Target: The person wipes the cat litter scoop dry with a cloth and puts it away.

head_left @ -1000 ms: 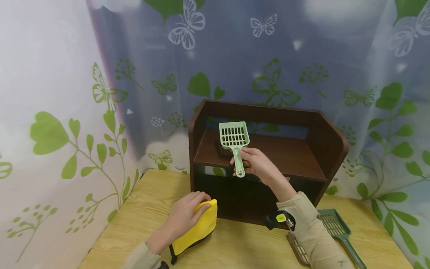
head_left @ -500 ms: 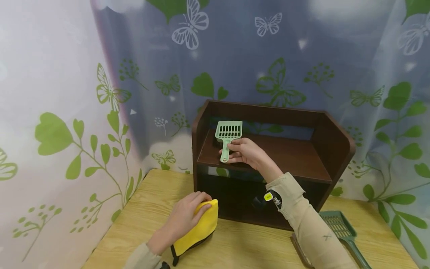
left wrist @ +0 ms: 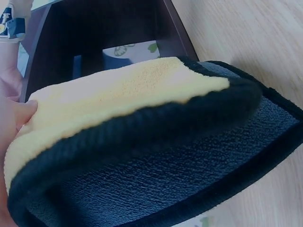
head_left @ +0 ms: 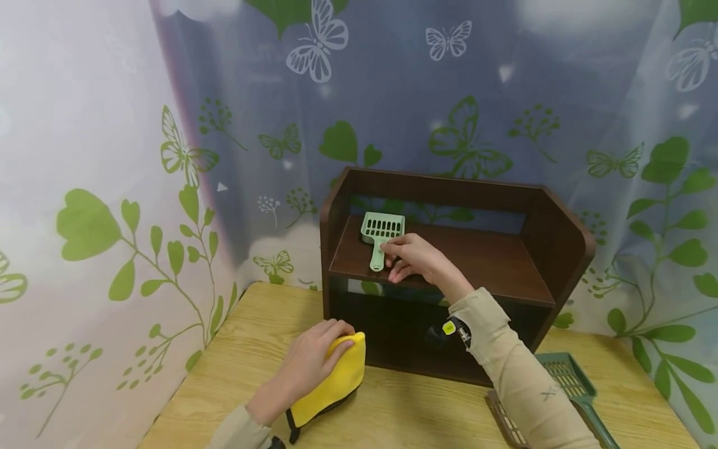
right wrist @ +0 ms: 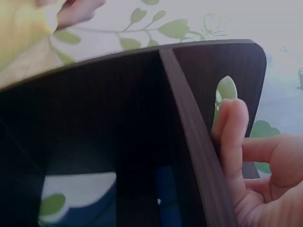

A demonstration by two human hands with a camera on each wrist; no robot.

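Observation:
A light green slotted litter scoop (head_left: 378, 254) lies on the left part of the upper shelf of a dark brown rack (head_left: 465, 249), its handle toward me. Right beside that handle is my right hand (head_left: 419, 259), with fingers loosely extended and the thumb side close to it. The right wrist view shows those fingers (right wrist: 234, 137) by the shelf's front edge, with the handle end partly behind them. My left hand (head_left: 305, 358) grips a folded cloth (head_left: 336, 380) above the table, yellow outside. In the left wrist view the cloth's dark grey inner face (left wrist: 151, 184) and black edging show.
To the right on the wooden table (head_left: 207, 362) lie a dark green slotted scoop (head_left: 586, 390) and a brown slotted one (head_left: 505, 421), both partly behind my right sleeve (head_left: 527, 380). A patterned curtain (head_left: 392, 81) hangs behind the rack.
My right hand has carried the light green scoop left and lowered it onto the upper shelf, then its fingers have loosened from the handle. The left hand keeps its hold on the cloth.

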